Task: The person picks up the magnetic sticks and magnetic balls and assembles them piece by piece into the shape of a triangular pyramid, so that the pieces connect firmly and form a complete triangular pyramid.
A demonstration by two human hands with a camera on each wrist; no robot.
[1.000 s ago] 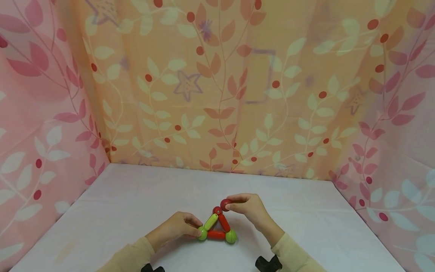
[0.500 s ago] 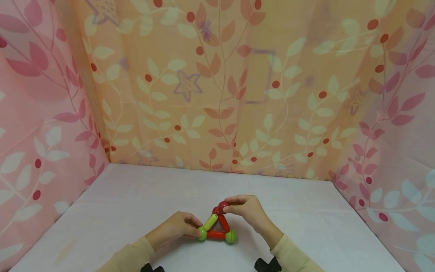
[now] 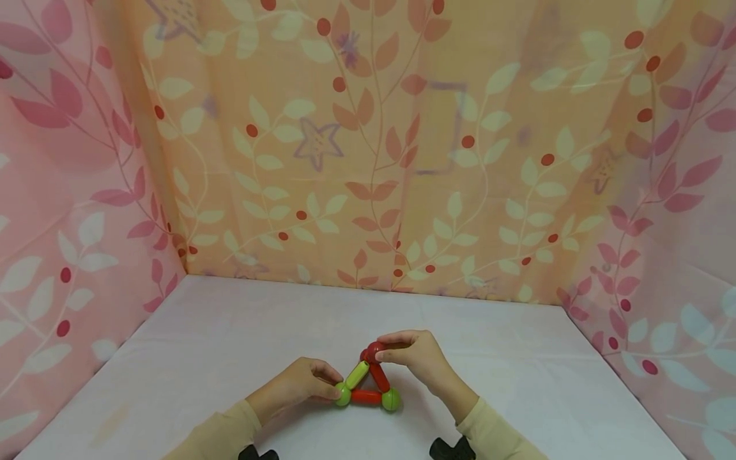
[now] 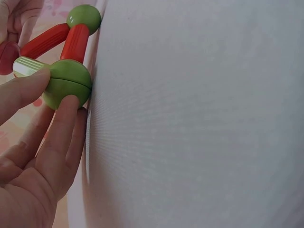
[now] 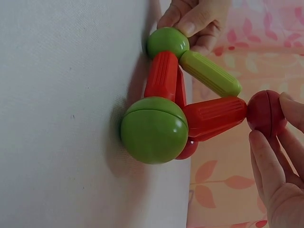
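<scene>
A frame of balls and rods, like a magnetic building toy, stands on the white table. My left hand pinches its left green ball between thumb and fingers. A red rod joins that ball to the right green ball. My right hand pinches a red ball at the raised end of another red rod. From the left ball slants a lime rod, its upper end apart from the held ball in the right wrist view. Behind sits a second red ball, mostly hidden.
A white cloth covers the table. Patterned curtains hang at the back and both sides. Black wrist mounts show below both forearms at the bottom edge of the head view.
My right hand has brought the red ball left and slightly down to the raised rod end, where it now overlaps the other red ball. My left hand keeps its place on the green ball.
</scene>
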